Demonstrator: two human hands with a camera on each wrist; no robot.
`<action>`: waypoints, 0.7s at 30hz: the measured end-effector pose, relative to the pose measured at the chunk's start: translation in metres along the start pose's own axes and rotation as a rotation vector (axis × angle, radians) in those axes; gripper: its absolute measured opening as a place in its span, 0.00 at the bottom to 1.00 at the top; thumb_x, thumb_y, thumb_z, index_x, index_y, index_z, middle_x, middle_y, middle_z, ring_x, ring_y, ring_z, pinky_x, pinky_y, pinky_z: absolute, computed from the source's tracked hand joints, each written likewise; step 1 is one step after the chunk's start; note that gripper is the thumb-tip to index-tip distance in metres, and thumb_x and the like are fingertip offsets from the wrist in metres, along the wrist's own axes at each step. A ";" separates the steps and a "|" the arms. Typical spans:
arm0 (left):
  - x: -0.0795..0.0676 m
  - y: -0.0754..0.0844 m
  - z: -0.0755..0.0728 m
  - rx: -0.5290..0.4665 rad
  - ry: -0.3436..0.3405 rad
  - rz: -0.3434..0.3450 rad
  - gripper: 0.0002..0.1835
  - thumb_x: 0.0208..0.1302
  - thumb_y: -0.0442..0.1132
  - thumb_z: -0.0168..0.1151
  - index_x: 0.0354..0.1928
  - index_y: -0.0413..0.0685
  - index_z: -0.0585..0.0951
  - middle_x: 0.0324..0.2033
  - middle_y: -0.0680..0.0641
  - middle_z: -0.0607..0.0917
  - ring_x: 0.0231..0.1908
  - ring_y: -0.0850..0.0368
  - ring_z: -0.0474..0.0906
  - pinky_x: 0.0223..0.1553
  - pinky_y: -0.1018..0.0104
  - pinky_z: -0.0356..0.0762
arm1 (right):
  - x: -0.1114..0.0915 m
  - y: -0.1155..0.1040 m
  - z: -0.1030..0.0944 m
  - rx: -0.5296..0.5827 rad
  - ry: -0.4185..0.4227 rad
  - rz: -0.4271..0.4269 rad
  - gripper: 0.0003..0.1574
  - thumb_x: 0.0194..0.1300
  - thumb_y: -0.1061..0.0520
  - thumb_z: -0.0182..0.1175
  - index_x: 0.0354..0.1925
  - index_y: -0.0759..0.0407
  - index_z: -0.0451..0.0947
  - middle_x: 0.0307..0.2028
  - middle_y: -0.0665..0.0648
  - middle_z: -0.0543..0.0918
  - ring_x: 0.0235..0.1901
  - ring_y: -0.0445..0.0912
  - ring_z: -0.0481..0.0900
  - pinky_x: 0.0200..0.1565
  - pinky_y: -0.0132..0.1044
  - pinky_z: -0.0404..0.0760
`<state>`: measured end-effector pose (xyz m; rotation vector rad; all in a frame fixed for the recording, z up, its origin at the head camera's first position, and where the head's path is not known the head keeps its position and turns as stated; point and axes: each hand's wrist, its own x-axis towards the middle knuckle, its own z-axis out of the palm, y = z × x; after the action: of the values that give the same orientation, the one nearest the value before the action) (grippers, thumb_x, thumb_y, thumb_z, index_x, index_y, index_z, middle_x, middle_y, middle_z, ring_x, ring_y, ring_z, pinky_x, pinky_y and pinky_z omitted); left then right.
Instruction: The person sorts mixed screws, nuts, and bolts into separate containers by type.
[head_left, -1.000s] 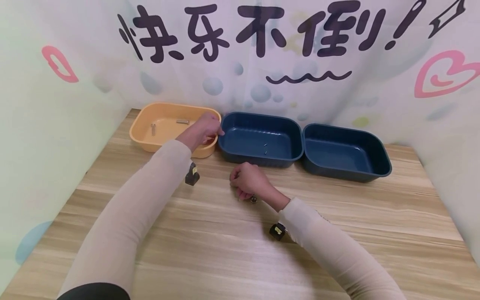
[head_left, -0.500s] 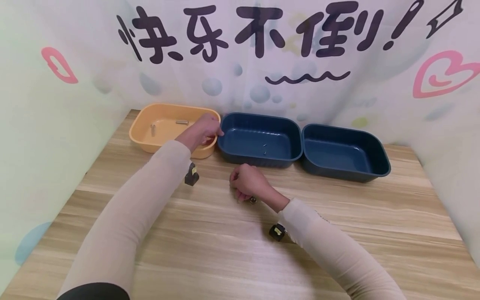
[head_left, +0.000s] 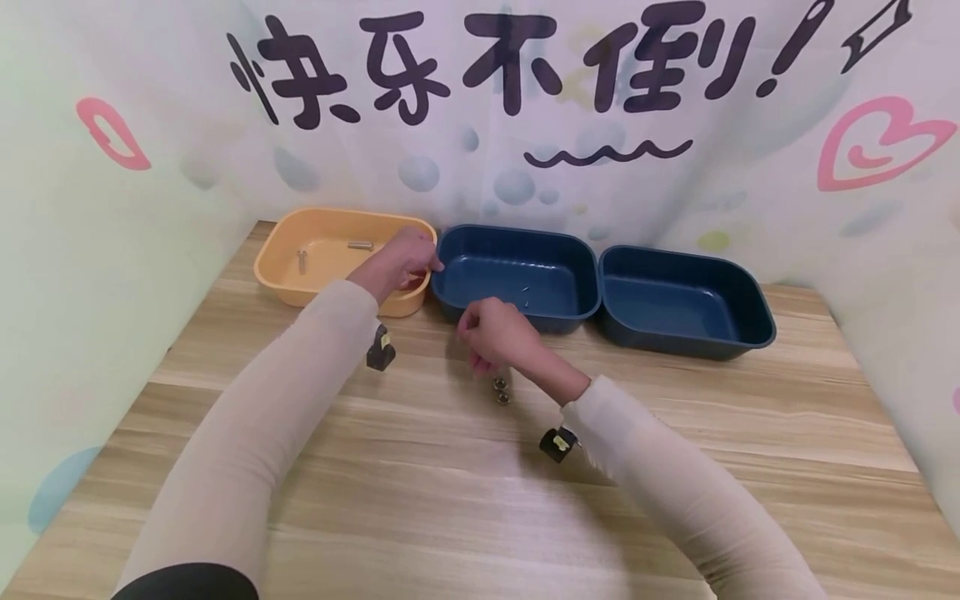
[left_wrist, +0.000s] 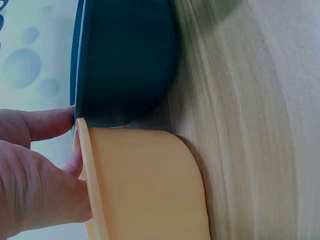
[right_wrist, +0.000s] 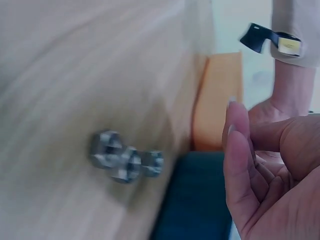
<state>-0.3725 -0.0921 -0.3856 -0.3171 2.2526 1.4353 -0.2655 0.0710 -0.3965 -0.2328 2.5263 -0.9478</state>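
Observation:
My left hand (head_left: 402,260) is at the right end of the yellow bin (head_left: 330,254). It grips that wall, with fingers inside and the thumb on the rim of the middle blue bin (left_wrist: 125,60). Two bolts, one lengthwise (head_left: 302,261) and one crosswise (head_left: 360,245), lie in the yellow bin. My right hand (head_left: 498,333) hovers in front of the middle blue bin, fingers curled and thumb against them. Anything between those fingertips is hidden. Below it, hex nuts (right_wrist: 106,149) lie on the table; the right wrist view shows three close together.
Two tiny screws (head_left: 527,297) lie in the middle blue bin. Another blue bin (head_left: 675,312) stands at the right, touching it. A printed cloth (head_left: 480,183) hangs behind the bins. Wood-grain tabletop (head_left: 420,500) stretches in front.
My right hand has risen slightly away from me toward the middle blue bin, uncovering nuts on the table. My left hand keeps its place on the yellow bin.

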 end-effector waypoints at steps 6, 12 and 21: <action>0.003 -0.002 0.001 0.007 0.007 0.015 0.12 0.65 0.29 0.58 0.25 0.45 0.69 0.31 0.48 0.71 0.37 0.51 0.70 0.38 0.63 0.71 | -0.002 -0.013 -0.021 0.049 0.021 0.005 0.09 0.71 0.55 0.56 0.42 0.60 0.78 0.21 0.58 0.85 0.25 0.54 0.86 0.31 0.45 0.84; 0.005 -0.003 0.002 0.007 0.019 0.011 0.13 0.65 0.29 0.58 0.24 0.45 0.68 0.30 0.48 0.71 0.36 0.51 0.70 0.34 0.64 0.71 | -0.002 -0.019 -0.041 0.095 0.076 0.027 0.10 0.71 0.53 0.57 0.43 0.59 0.77 0.25 0.60 0.86 0.23 0.52 0.86 0.28 0.41 0.84; 0.004 -0.003 0.001 -0.011 0.013 0.018 0.13 0.65 0.29 0.57 0.25 0.45 0.68 0.32 0.47 0.71 0.36 0.51 0.70 0.34 0.64 0.70 | 0.000 -0.022 -0.069 0.081 0.200 0.018 0.08 0.71 0.52 0.57 0.42 0.55 0.75 0.26 0.60 0.85 0.26 0.54 0.86 0.33 0.43 0.85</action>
<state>-0.3746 -0.0918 -0.3903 -0.3116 2.2636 1.4596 -0.2961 0.0952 -0.3352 -0.0945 2.6571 -1.1132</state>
